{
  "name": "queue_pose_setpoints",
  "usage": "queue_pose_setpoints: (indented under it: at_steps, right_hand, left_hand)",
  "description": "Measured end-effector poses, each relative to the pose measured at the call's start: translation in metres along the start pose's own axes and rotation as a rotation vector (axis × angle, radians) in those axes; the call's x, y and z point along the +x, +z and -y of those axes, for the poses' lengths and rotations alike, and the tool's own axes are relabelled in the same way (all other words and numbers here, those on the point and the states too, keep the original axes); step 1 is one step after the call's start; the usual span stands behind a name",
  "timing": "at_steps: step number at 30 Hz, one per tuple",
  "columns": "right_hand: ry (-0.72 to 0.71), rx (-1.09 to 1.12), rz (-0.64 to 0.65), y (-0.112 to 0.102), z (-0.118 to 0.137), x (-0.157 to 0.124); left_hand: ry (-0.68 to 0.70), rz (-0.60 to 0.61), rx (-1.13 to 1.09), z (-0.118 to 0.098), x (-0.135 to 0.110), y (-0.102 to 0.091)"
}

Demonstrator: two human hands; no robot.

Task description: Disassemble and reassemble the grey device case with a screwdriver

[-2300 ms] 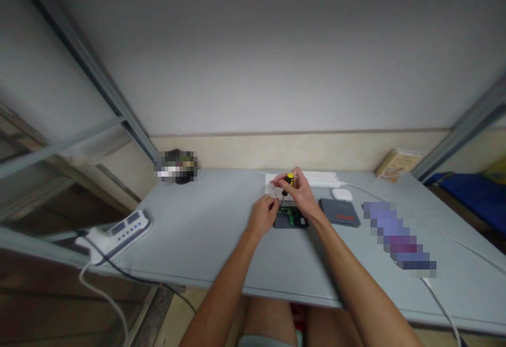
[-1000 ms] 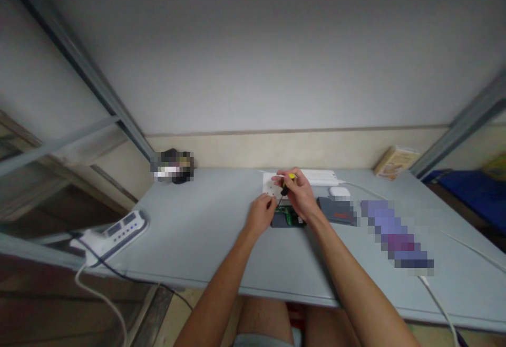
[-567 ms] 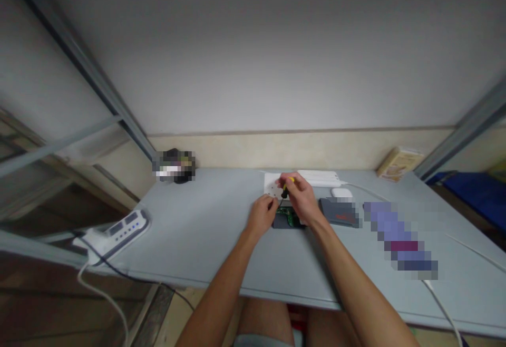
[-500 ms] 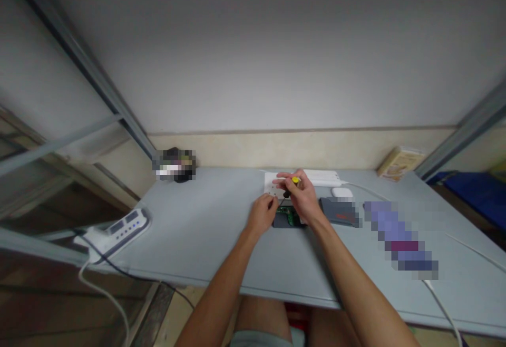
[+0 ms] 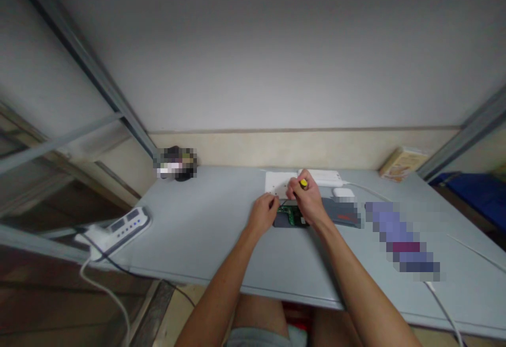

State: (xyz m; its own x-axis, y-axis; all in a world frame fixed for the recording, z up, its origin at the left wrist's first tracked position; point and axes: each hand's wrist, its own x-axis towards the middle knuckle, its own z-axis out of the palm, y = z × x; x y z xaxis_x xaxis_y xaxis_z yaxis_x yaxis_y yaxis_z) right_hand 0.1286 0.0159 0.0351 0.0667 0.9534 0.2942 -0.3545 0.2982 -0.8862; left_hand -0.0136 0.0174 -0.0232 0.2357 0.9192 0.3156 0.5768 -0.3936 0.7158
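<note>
Holding one screwdriver (one circuit board)

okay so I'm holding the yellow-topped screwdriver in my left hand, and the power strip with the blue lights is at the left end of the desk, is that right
Not quite: the head view shows the yellow-topped screwdriver in your right hand. The power strip with the blue lights is at the left end of the desk, as you said.
</note>
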Motion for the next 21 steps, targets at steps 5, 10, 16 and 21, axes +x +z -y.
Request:
queue_pose_setpoints:
  at_steps: [5, 10, 16, 21]
  right_hand:
    - [-0.006, 0.072, 0.016, -0.001, 0.002, 0.002]
    - [0.02, 0.052, 0.02, -0.005, 0.001, 0.001]
    - [-0.022, 0.047, -0.026, -0.006, -0.01, 0.003]
    - [-0.004, 0.09, -0.016, -0.001, -0.005, 0.004]
  left_hand:
    - [0.006, 0.009, 0.012, 0.002, 0.0, 0.0]
    - [0.007, 0.012, 0.004, 0.004, 0.0, 0.001]
    - [0.018, 0.011, 0.006, 0.003, 0.001, 0.001]
    - [0.012, 0.005, 0.004, 0.001, 0.0, 0.0]
